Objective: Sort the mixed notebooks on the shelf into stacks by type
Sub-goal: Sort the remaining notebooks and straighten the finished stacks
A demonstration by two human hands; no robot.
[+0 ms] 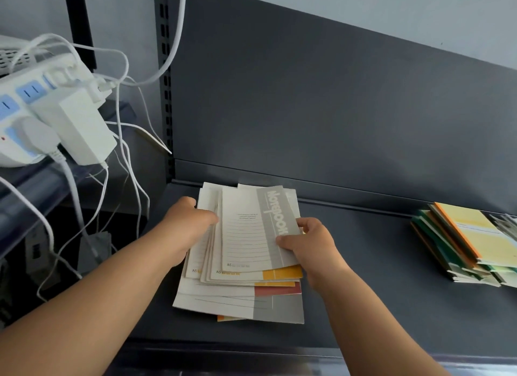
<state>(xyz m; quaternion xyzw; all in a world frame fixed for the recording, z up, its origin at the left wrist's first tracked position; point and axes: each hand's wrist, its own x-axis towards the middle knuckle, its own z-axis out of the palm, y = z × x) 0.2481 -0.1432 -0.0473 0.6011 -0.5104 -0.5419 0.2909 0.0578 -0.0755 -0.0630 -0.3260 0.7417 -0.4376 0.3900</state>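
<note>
Notebooks (237, 289) are sitting in a loose pile directly between both hands. Left hand (190, 227) is gripping the pile's left edge; right hand (310, 244) is pinching the grey-banded top notebook (251, 230) by its right edge. Its long axis is pointing away from the person. On the shelf (363, 277), a coloured stack (461, 244) is lying well apart to the right, nearer the right hand.

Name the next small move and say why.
Probably the right hand slides the grey-banded notebook off the bundle that the left hand holds: its thumb pinches that cover, and the yellow-banded notebooks beneath are another type.
</note>
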